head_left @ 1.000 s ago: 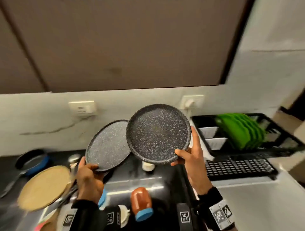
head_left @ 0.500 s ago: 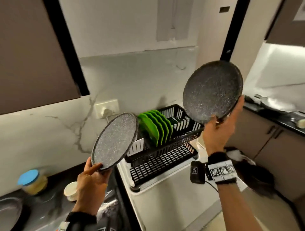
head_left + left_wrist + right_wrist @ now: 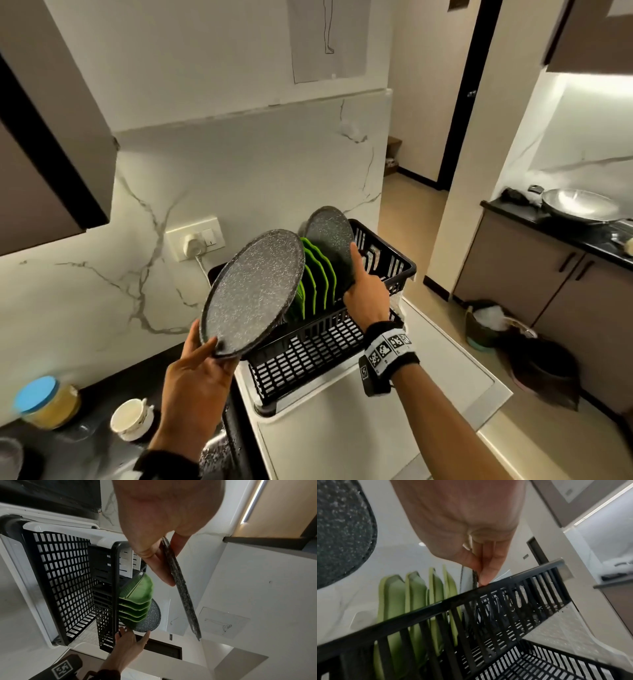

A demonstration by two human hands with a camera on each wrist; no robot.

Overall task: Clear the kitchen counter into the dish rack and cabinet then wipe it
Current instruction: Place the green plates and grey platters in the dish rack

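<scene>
1. The right hand (image 3: 364, 294) grips a speckled plate (image 3: 330, 240), standing it upright in the black dish rack (image 3: 387, 270) beside the green plates (image 3: 317, 274).
2. The left hand (image 3: 195, 383) pinches a second speckled plate (image 3: 253, 291) by its lower rim, tilted above the rack's near-left corner.

Right hand (image 3: 364, 294) grips a speckled grey plate (image 3: 330, 240) by its lower edge; the plate stands upright in the black dish rack (image 3: 308, 353), just behind a row of green plates (image 3: 317, 274). Left hand (image 3: 197, 383) holds a second speckled plate (image 3: 253, 291) by its lower rim, tilted, above the rack's left end. On the dark surface (image 3: 92, 407) at lower left: a blue-lidded jar (image 3: 46, 402) and a white cup (image 3: 132, 418). A wall socket (image 3: 196, 241) sits behind the rack.
</scene>
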